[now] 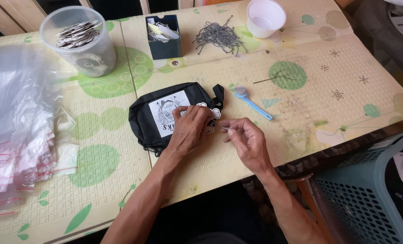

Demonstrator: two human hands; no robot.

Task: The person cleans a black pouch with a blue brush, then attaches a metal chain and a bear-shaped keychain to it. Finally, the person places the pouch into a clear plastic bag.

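- One stack of clear plastic bags (16, 135) covers the mat's left edge; one clear tub (81, 40) of tags stands behind.
- Left hand (190, 129) presses flat, fingers spread, on the one black pouch (165, 115) mid-mat.
- Right hand (246, 138), just beside it, pinches a thin pin (224, 128) at the pouch's right end.
- One blue brush (253, 104); open mat (346, 81) rightward to the table edge.

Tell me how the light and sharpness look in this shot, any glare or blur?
Head view: soft, even daylight, weak shadows under the left hand and right hand; mild sheen on the plastic bags; black pouch sharp; slight wide-angle bending at the mat's edges.
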